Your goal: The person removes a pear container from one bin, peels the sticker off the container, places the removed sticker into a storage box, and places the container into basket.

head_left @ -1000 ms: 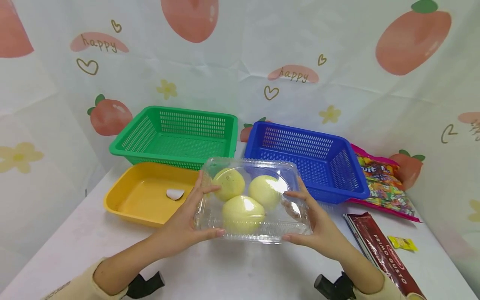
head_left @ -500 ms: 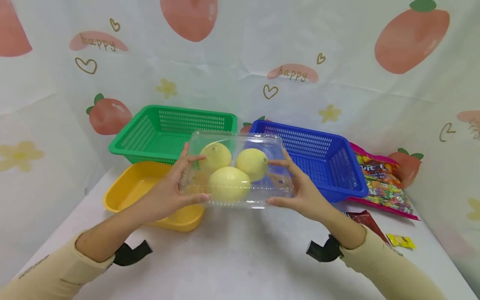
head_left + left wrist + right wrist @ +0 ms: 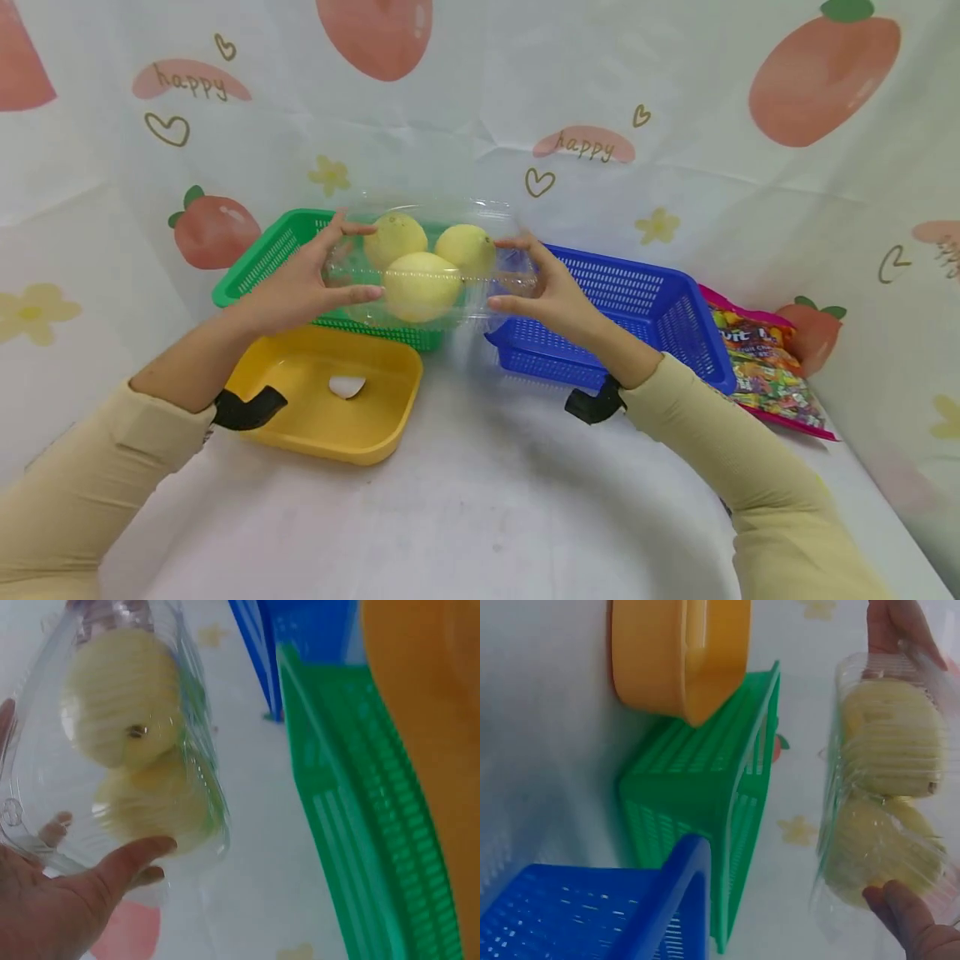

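Note:
Between my two hands hangs a clear plastic clamshell box [image 3: 474, 312] holding three round, pale yellow fruits [image 3: 422, 287]. It hovers over the green mesh basket [image 3: 251, 265], hiding much of it in the head view. My left hand [image 3: 296, 279] grips the box's left end, thumb along the near side and fingers further up. The right hand [image 3: 553, 293] holds the other end the same way. In the left wrist view, a dark spot shows on one fruit [image 3: 124, 697]. The right wrist view shows the box [image 3: 840, 682] apart from the green basket [image 3: 682, 796] and higher up.
A yellow tub [image 3: 393, 408] with a small white piece [image 3: 347, 386] in it stands in front of the green basket. To the right is a blue mesh basket [image 3: 663, 312], partly behind my right forearm. Beyond it lies a colourful candy bag [image 3: 783, 379] against the printed backdrop [image 3: 465, 125].
Both hands have carried the box of fruits upward, forward and to the left, from above the table's middle to over the green basket. The yellow tub is uncovered; my right arm now hides the red packet.

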